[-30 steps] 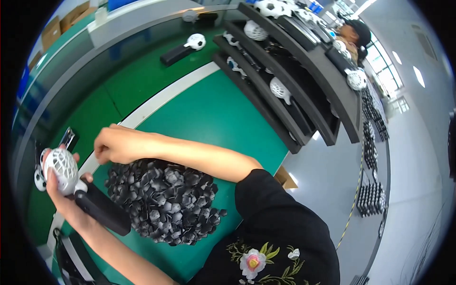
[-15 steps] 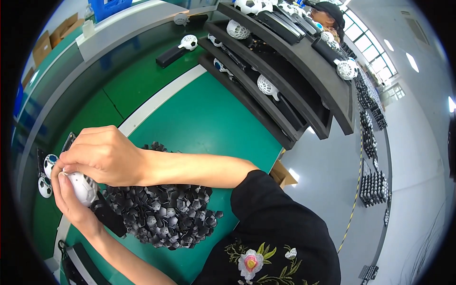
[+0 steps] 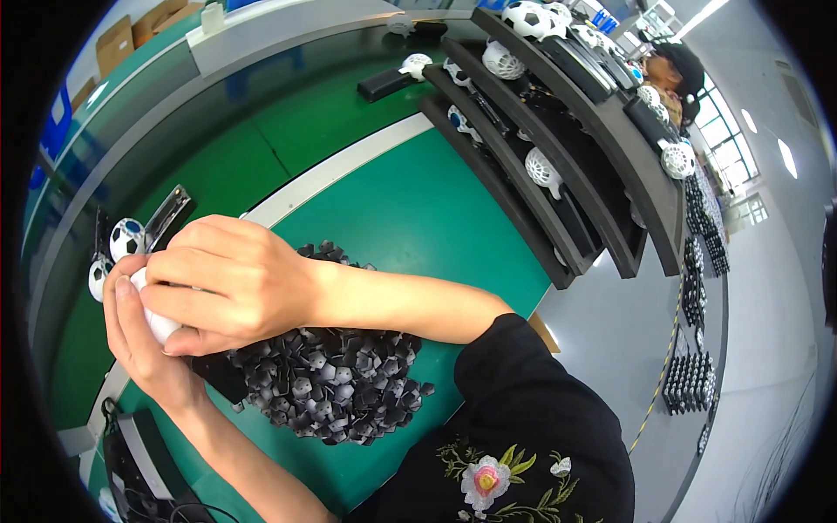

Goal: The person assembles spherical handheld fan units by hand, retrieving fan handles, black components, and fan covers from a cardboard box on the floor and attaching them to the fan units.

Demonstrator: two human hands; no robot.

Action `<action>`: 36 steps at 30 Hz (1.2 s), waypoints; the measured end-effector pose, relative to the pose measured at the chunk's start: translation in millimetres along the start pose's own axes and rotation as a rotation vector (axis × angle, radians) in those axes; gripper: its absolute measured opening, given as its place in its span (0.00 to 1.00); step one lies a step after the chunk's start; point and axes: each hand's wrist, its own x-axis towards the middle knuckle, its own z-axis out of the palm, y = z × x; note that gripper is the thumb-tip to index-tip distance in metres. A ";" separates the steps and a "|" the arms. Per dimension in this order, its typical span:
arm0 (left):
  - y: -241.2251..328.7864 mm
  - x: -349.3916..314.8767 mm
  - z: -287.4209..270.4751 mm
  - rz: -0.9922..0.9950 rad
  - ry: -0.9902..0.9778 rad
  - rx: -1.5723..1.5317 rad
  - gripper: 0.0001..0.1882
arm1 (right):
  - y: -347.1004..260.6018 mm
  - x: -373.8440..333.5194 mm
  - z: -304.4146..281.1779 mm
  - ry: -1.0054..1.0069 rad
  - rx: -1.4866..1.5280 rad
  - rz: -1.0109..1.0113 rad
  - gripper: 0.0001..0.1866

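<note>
My left hand (image 3: 150,362) is closed around a white ball-shaped head (image 3: 159,326) with a black handle (image 3: 222,376) that sticks out below it. From above, my right hand (image 3: 228,277) is wrapped over the same ball, its thumb against the near side and its fingers bent across the top. Most of the ball is hidden by the two hands. Beneath my right forearm lies a heap of small black five-sided pieces (image 3: 336,383) on the green tabletop (image 3: 375,200). Whether the right fingers pinch a small piece is hidden.
Beyond my hands, white-and-black ball heads (image 3: 127,237) with dark handles rest on a green conveyor belt (image 3: 235,144). Stacked black trays (image 3: 602,157) hold more at the far right. A dark device with cables (image 3: 144,453) stands near left. A person in a cap (image 3: 676,74) is behind the trays.
The view has shifted, so the scene sits farther right. My right hand has turned and spread over the ball, covering more of it; the left hand keeps its hold.
</note>
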 end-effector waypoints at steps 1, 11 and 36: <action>-0.3 0.3 -1.0 -0.025 0.002 -0.049 0.18 | -0.2 -0.2 3.2 0.030 0.014 -0.002 0.12; 5.1 -0.7 -11.8 -0.102 -0.068 -0.246 0.18 | 6.2 2.7 7.3 0.086 0.040 0.000 0.09; -10.3 2.6 -27.6 -0.015 0.135 -0.668 0.23 | 24.3 -23.3 -6.2 -0.950 0.817 0.871 0.15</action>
